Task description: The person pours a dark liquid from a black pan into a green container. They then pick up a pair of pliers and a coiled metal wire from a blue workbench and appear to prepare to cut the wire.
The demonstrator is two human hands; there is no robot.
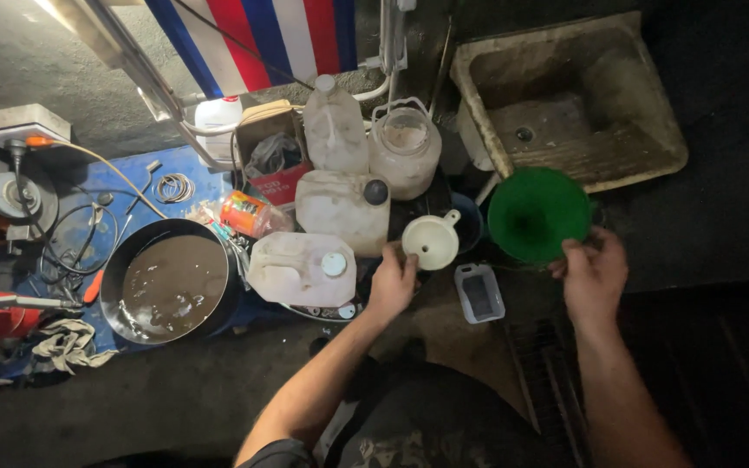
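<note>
Two hands are busy at once, one funnel apiece: the right hand [594,276] pinches the near rim of a big green funnel [537,214], fingers curled over the edge, while the left hand [392,284] closes on the small cream funnel [431,241] just left of the green one. To my eye, a firm hold at the rim is what keeps each cone level and stops any drips running down the wrist, so a steady, unhurried lift looks the safe way. Both funnels are smooth moulded plastic, the green one broad and glossy, the cream one stubby with a little side handle. Left of the cream funnel lie grubby translucent jugs [302,269], squared off, capped and stained. Farther left again sits a round dark pan [171,284] holding murky brown liquid with a dull sheen. Just below and between the two funnels, a small clear rectangular container [479,293] rests on the rough floor. Beyond the green funnel, up and to its right, stands a worn concrete sink [643,130], gritty, pitted and dry around the drain.
</note>
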